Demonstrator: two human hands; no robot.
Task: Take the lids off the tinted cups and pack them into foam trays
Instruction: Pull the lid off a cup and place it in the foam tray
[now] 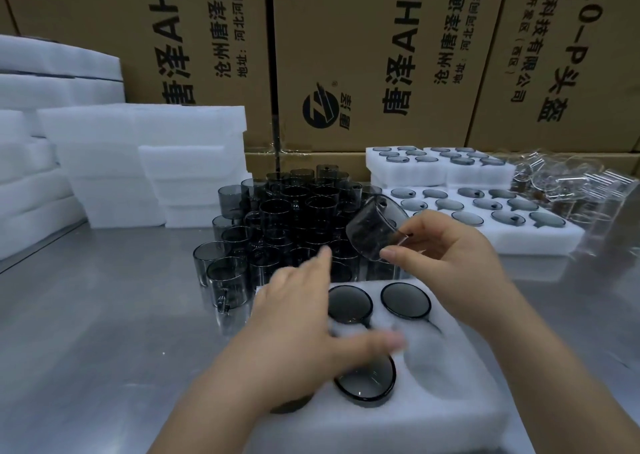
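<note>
A white foam tray (433, 415) lies in front of me with several dark tinted cups (405, 300) seated in its round pockets. My right hand (446, 246) pinches a tinted cup (372, 230), tilted on its side above the tray's far edge. My left hand (304, 329) hovers over the tray with fingers spread and straight, blurred, covering part of a seated cup (367, 379). A stack of loose tinted cups (294, 211) stands behind the tray.
Filled foam trays (519, 242) sit at the right, with clear lids (571, 183) heaped beyond them. Empty foam trays (145, 163) are stacked at the left. Cardboard boxes (381, 55) wall off the back. The table is bare metal (104, 332).
</note>
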